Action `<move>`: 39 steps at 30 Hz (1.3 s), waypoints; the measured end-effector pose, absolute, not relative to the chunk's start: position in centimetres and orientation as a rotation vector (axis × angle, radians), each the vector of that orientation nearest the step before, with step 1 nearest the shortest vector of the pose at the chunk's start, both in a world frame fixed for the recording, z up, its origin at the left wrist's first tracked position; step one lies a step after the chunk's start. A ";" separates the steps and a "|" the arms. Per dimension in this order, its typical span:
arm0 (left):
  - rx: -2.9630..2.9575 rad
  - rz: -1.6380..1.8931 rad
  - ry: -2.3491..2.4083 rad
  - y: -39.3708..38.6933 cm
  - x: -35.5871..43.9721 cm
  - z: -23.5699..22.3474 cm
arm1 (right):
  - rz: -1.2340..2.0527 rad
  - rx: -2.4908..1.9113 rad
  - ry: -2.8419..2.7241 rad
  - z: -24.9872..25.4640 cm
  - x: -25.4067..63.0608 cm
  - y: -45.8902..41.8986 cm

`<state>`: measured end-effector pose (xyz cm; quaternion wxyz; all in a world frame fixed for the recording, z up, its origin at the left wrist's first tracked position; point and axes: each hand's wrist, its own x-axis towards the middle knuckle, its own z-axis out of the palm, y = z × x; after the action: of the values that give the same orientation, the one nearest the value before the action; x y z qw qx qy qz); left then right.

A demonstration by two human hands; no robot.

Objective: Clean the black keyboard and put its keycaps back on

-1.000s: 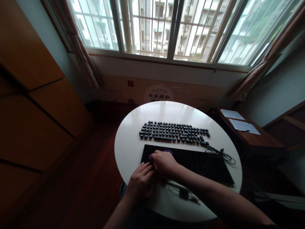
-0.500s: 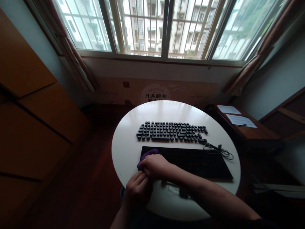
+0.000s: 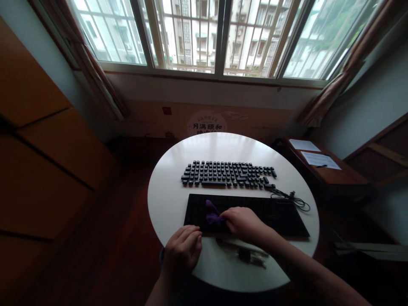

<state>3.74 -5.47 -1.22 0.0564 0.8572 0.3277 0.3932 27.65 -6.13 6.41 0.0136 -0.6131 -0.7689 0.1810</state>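
On the round white worktop [image 3: 172, 182], loose black keycaps [image 3: 228, 173] lie in keyboard-like rows beyond the flat black rectangular keyboard base [image 3: 270, 214], a thin black coiled cable [image 3: 296, 202] rests at its far right corner, and small blurred items [image 3: 247, 254] lie on its near side. The right hand [image 3: 244, 223] pinches a crumpled purple cloth [image 3: 213, 214] over the base's left part, partly covering the base; the left hand [image 3: 185, 246], fingers curled, is at its near left corner.
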 end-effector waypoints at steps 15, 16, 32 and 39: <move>2.489 1.319 1.043 -5.9 3.4 -1.9 | 0.233 -2.251 -1.110 6.2 44.9 -18.9; 2.468 1.340 1.077 -5.8 3.3 -2.0 | 0.208 -2.265 -1.126 6.0 44.6 -18.7; 2.579 1.277 1.166 -7.0 0.3 -4.1 | 0.098 -1.163 -1.644 6.3 30.4 -7.1; 2.563 1.293 1.194 -7.1 0.2 -4.4 | 0.251 -1.296 -2.419 3.3 23.4 -2.6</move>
<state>0.25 -7.13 -4.41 0.0165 0.8243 0.3839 0.4159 23.40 -2.64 3.33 0.1917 -0.4617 -0.8614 0.0896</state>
